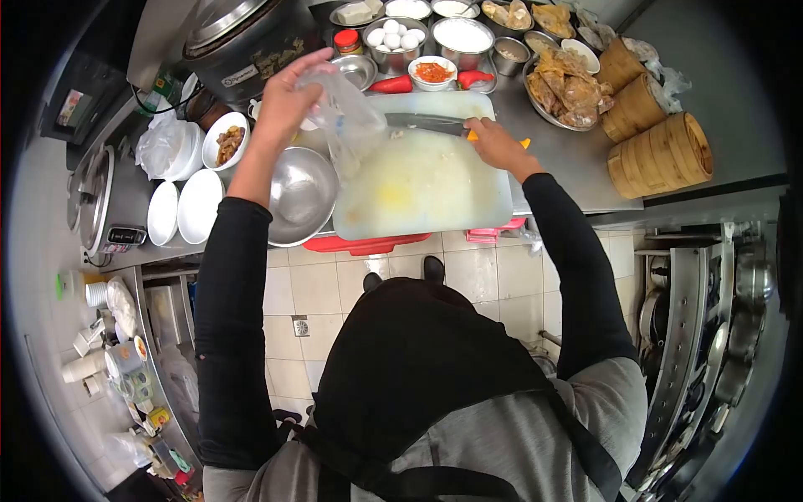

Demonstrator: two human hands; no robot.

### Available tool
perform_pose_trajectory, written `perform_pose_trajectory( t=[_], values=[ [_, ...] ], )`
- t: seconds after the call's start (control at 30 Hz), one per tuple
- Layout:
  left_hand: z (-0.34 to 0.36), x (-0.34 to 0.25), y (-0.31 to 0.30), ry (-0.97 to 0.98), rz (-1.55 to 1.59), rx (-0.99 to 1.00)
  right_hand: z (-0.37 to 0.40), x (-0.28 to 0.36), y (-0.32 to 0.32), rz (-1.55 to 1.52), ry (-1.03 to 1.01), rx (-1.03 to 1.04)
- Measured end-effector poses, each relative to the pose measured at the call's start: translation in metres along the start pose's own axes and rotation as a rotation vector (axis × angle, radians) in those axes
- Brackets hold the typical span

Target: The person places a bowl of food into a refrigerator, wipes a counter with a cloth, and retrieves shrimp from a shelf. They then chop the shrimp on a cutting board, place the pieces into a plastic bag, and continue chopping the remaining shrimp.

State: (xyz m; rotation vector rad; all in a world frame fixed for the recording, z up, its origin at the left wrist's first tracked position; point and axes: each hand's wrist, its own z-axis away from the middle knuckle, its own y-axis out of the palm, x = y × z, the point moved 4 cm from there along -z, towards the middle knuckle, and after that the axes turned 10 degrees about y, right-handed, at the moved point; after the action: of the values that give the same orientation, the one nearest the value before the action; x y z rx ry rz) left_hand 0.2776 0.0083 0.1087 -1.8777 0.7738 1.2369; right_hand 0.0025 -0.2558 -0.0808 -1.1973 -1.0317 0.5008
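Note:
A clear plastic bag (347, 113) hangs from my left hand (291, 96), its top pinched between my fingers. The lower part of the bag reaches over the left side of the white cutting board (456, 192). My right hand (499, 149) grips a knife (431, 124) by its orange handle. Its blade points left across the upper part of the board, and the bag is close to its tip. Small wet scraps and a yellowish stain mark the board. Left of it, below my left forearm, sits a steel bowl (301, 192).
Behind the board stand a bowl of eggs (395, 38), a bowl of chopped red pepper (433, 73) and red peppers (391, 85). Cooked poultry (569, 84) and bamboo steamers (661, 159) are at right. White bowls (201, 205) and a large cooker (251, 50) stand left.

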Motion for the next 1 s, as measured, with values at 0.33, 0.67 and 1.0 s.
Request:
perform_pose_trajectory(
  t=[0.33, 0.67, 1.0],
  values=[
    [0.020, 0.015, -0.014, 0.065, -0.546, -0.020, 0.071, 0.005, -0.032, 0.031, -0.030, 0.201],
    [0.156, 0.036, 0.094, -0.025, -0.344, 0.113, 0.170, -0.013, -0.034, -0.027, 0.248, -0.122],
    [0.163, 0.124, 0.154, 0.126, -0.757, 0.220, 0.269, -0.015, -0.013, -0.890, 0.848, 0.044]
  ],
)
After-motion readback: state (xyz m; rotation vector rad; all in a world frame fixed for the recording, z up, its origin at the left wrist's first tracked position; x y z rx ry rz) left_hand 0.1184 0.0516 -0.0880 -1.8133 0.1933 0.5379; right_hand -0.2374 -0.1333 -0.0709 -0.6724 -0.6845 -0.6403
